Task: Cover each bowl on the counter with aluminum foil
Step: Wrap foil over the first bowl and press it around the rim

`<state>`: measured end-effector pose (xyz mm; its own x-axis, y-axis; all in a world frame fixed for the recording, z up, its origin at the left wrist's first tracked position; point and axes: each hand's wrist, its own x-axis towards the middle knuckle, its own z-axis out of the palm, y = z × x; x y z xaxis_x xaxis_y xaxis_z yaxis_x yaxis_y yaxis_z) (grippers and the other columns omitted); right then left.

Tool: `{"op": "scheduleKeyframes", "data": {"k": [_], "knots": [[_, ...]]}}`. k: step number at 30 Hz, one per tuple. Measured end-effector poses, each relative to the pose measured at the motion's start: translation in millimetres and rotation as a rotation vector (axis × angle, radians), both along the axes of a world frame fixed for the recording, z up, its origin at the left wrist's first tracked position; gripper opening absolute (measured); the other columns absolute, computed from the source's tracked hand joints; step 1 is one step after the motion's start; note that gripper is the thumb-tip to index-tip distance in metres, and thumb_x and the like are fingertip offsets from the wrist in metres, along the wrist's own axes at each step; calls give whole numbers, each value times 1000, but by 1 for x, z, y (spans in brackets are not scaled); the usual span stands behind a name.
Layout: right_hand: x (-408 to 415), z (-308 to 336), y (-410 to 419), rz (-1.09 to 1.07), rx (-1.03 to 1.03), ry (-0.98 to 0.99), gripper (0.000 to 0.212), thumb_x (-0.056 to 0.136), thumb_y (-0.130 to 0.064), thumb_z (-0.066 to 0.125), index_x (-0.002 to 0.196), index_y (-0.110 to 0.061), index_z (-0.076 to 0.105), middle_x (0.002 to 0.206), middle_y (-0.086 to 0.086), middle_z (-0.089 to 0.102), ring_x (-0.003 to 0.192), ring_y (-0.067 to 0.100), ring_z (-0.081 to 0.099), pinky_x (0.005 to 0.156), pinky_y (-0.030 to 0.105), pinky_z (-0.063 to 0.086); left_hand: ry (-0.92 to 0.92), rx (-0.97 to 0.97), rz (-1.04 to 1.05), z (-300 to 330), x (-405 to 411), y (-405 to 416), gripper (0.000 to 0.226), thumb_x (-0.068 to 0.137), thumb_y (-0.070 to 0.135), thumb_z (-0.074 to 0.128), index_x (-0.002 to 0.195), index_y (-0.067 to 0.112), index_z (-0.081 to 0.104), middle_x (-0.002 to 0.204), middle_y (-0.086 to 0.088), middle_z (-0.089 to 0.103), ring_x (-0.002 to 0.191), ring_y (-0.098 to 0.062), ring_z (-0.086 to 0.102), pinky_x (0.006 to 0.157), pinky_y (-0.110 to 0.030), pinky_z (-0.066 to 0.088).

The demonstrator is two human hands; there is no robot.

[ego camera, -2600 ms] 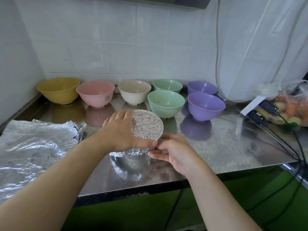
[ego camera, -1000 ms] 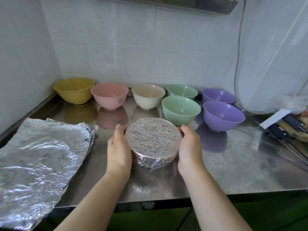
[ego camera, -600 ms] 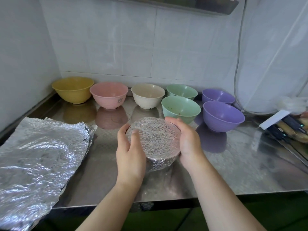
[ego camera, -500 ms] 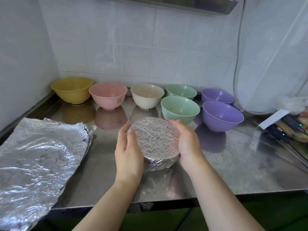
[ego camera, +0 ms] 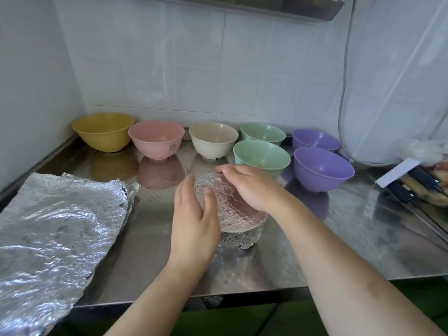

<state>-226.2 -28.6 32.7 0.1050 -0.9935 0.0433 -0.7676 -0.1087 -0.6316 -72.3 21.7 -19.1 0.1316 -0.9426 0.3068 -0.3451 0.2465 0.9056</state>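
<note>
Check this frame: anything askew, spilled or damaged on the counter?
Nothing spilled or broken. The foil-wrapped bowl sits tilted between both hands, left hand and right hand. The foil sheet is crumpled and overhangs the counter edge.

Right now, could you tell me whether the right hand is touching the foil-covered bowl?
Touching: the head view shows the right hand lying across the foil-covered bowl, no gap visible.
</note>
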Motion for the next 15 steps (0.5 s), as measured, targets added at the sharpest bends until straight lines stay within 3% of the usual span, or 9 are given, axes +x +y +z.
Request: {"op": "scheduleKeyframes", "data": {"k": [3, 5, 7, 9, 12, 14, 15], "knots": [[3, 2, 2, -40, -16, 2, 49, 111, -53, 34, 138, -28, 67, 143, -4, 66, 134, 16, 56, 113, 38, 41, 26, 0, -9, -5, 3, -2, 58, 109, 40, 40, 161, 15, 34, 163, 1, 36, 147, -2, 28, 112, -11, 18], [4, 4, 3, -70, -4, -14, 53, 111, -54, 34, 130, -20, 69, 135, 1, 70, 129, 19, 59, 108, 38, 42, -10, -36, -17, -5, 6, -1, 63, 107, 45, 40, 161, 14, 31, 164, -2, 34, 147, -3, 27, 106, 2, 14], [2, 4, 4, -94, -24, -125, 50, 109, -58, 40, 133, -24, 68, 137, -6, 68, 131, 15, 58, 108, 36, 40, -109, -113, -55, -4, 12, 2, 78, 103, 60, 42, 163, 14, 25, 167, -1, 26, 151, -4, 22, 103, 6, 11], [-7, 4, 12, -105, -64, -350, 51, 101, -63, 53, 139, -31, 65, 138, -18, 64, 133, 5, 56, 117, 36, 39, -236, -154, -163, -6, 21, 7, 105, 89, 82, 46, 165, 18, 14, 171, 6, 12, 157, -3, 11, 110, -2, 13], [-29, -9, 35, -96, -24, -603, 103, 68, -81, 76, 156, -35, 49, 157, -21, 49, 144, -1, 45, 125, 38, 33, -361, -114, -246, -9, 32, 9, 138, 69, 95, 60, 166, 19, -1, 173, 10, -6, 158, -1, -5, 120, -21, 16], [-37, -24, 51, 12, 40, -588, 135, 55, -80, 88, 166, -30, 29, 166, -19, 36, 152, -1, 34, 128, 38, 27, -329, -63, -265, -9, 33, 8, 147, 62, 88, 72, 166, 17, -4, 174, 5, -5, 159, -3, -5, 121, -22, 13], [-40, -34, 57, 58, 63, -551, 138, 54, -74, 92, 166, -29, 25, 165, -22, 38, 151, -2, 35, 128, 37, 27, -299, -33, -277, -8, 33, 7, 151, 58, 85, 76, 166, 16, -4, 174, 3, -3, 158, -4, -2, 121, -21, 12]]}}
